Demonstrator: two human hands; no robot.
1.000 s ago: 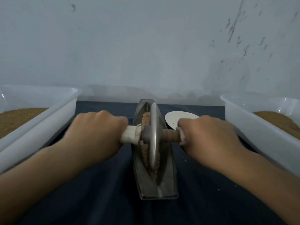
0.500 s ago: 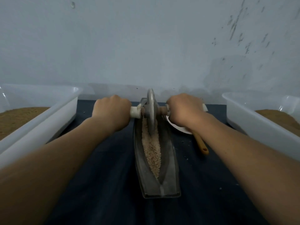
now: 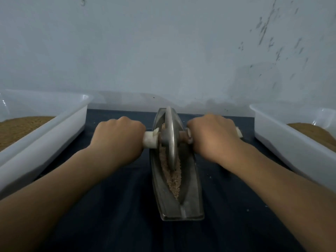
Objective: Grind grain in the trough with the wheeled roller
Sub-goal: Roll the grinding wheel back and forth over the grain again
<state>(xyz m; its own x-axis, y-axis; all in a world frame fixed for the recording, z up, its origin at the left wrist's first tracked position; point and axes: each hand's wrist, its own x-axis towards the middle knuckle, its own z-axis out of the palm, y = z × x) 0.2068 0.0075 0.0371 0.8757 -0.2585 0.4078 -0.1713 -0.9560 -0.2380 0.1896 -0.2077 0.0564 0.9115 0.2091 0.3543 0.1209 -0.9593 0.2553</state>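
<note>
Head view: wheeled roller (image 3: 170, 139), both handles gripped by left hand (image 3: 119, 138) and right hand (image 3: 211, 136), pulls back from far end toward frame centre over grain (image 3: 174, 179) in trough (image 3: 190, 200); return stroke, grinding continues.

A: Left of the grip, well apart: white plastic tub (image 3: 60, 124), long side running toward the wall. Holds a bed of brown powder (image 3: 20, 126), level, below the rim.

B: Right of the grip?

A: Second white tub (image 3: 283, 140), same kind. Brown powder (image 3: 314, 130) inside, heaped toward its far right corner.

B: Beneath?

A: Dark blue cloth (image 3: 116, 211) spread flat under everything, both tubs standing on it. Pale specks (image 3: 211, 177) scattered on it, near the right of the grip.

B: Beyond?

A: Pale grey-blue wall (image 3: 145, 51), close behind. Dark flecked marks (image 3: 269, 33) on it, upper right. One small blemish (image 3: 83, 1), top left
</note>
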